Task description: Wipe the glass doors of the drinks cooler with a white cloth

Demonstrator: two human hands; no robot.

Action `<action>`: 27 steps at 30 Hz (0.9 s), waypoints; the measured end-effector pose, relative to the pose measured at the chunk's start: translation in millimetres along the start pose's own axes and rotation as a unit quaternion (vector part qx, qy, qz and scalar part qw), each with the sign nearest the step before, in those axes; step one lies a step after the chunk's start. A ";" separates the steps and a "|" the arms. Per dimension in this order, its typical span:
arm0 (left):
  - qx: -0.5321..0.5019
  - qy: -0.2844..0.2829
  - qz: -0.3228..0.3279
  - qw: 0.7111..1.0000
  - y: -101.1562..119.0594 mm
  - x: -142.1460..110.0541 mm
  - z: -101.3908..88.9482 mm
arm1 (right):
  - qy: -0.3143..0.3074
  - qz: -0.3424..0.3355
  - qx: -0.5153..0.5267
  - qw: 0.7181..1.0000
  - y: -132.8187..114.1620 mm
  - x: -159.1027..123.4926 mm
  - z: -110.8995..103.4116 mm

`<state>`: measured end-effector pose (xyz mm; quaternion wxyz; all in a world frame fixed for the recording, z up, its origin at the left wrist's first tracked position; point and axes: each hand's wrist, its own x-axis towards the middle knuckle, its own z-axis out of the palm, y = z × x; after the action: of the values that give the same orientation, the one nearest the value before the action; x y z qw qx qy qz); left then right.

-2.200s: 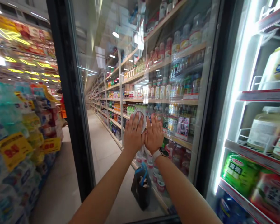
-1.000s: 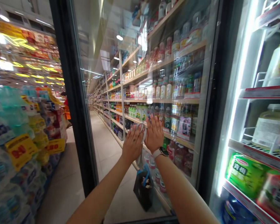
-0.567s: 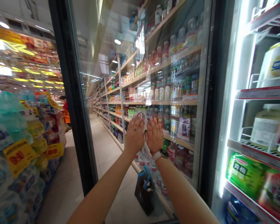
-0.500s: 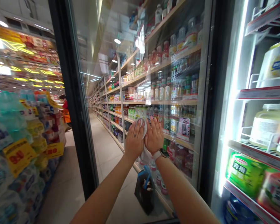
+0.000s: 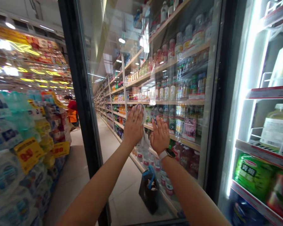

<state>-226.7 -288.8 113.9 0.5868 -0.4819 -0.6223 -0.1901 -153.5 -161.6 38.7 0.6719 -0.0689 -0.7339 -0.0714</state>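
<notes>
My left hand [image 5: 133,127] presses a pale cloth [image 5: 145,139] against the glass door [image 5: 113,201]. Its fingers lie flat over the cloth, whose loose end hangs below and to the right. My right hand [image 5: 159,135] rests palm-on against the same glass a little to the right, fingers stretched out and slightly apart, with nothing in it. A watch [image 5: 167,153] with a light strap sits on my right wrist. The door stands open in its dark frame [image 5: 85,94].
Through the glass show long shelves of bottles [image 5: 165,91] and a black bin [image 5: 149,196] with a blue handle. Lit cooler shelves [image 5: 261,149] are close on my right. Stacked water packs [image 5: 4,175] stand left; a person in a red top [image 5: 72,108] is farther back.
My left hand has moved up and left with the cloth, after dipping and rising earlier. My right hand now sits apart from it. The view has shifted slightly left.
</notes>
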 end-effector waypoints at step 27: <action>0.077 0.037 -0.063 0.994 -31.2 -61.5 -9.3 | 0.009 -0.004 -0.005 1.000 -2.0 -0.4 6.3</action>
<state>-256.8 -333.9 70.1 0.6319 -0.3874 -0.6421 -0.1958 -160.0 -162.3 37.8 0.6778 -0.0689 -0.7278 -0.0786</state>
